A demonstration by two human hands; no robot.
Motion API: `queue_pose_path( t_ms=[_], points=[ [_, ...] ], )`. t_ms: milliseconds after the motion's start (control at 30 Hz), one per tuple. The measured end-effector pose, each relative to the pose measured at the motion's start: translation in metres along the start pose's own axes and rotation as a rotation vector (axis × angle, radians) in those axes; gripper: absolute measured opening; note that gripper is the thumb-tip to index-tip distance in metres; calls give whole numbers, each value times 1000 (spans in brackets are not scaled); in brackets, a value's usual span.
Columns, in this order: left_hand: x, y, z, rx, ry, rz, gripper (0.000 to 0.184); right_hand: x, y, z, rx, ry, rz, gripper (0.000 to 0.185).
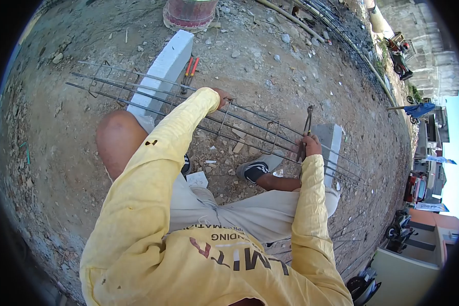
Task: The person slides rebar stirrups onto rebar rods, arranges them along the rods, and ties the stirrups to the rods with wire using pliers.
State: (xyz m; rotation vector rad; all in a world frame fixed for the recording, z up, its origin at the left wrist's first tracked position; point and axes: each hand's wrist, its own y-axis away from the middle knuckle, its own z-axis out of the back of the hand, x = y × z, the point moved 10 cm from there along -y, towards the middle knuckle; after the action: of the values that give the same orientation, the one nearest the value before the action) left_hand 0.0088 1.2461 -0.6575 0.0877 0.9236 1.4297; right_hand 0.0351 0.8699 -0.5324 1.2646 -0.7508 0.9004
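A long rebar cage (247, 131), made of thin bars with rectangular stirrups, lies across two pale blocks in front of my bent knees. My left hand (223, 98) closes around its far bar near a stirrup; the sleeve hides part of the grip. Farther right, my right hand (311, 145) wraps around a dark metal pair of pincers (309, 120), which points away from me over the cage near its right end. A red-handled tool (191, 67) lies on the dirt beside the left block (164, 66). The right block (334, 140) is under the cage's other end.
A reddish bucket (190, 14) stands beyond the left block. Stones and scraps litter the dirt. Long bars (341, 38) run along the upper right. Parked motorcycles (397, 229), a red vehicle (416, 187) and buildings are at the right. My shoe (255, 171) is under the cage.
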Motion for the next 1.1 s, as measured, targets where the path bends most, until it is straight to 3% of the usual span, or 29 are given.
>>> queue_pose_path(
  t_ms=[100, 333, 367, 467, 500, 600, 633, 800, 1100],
  points=[
    [-9, 11, 10, -83, -54, -61, 44, 58, 21, -12, 20, 52, 287, 17],
    [-5, 13, 8, -99, 17, -37, 43, 111, 52, -76, 329, 170, 171, 17],
    [-5, 13, 7, -94, 43, -49, 43, 111, 49, -89, 416, 294, 144, 19],
    [-6, 13, 7, -83, 99, -71, 43, 130, 48, -149, 640, 940, 598, 27],
    [-7, 13, 9, -80, 112, -77, 43, 127, 38, -157, 584, 1279, 552, 33],
    [-8, 23, 14, -65, 124, -55, 43, 133, 50, -210, 459, 1966, 907, 35],
    [-7, 23, 13, -57, 133, -55, 43, 127, 40, -220, 516, 2023, 836, 35],
    [-4, 19, 12, -50, 192, -63, 43, 113, 36, -278, 725, 2266, 1023, 35],
    [3, 11, 8, -90, 153, -56, 41, 99, 21, -310, 908, 2352, 1122, 32]
  ],
)
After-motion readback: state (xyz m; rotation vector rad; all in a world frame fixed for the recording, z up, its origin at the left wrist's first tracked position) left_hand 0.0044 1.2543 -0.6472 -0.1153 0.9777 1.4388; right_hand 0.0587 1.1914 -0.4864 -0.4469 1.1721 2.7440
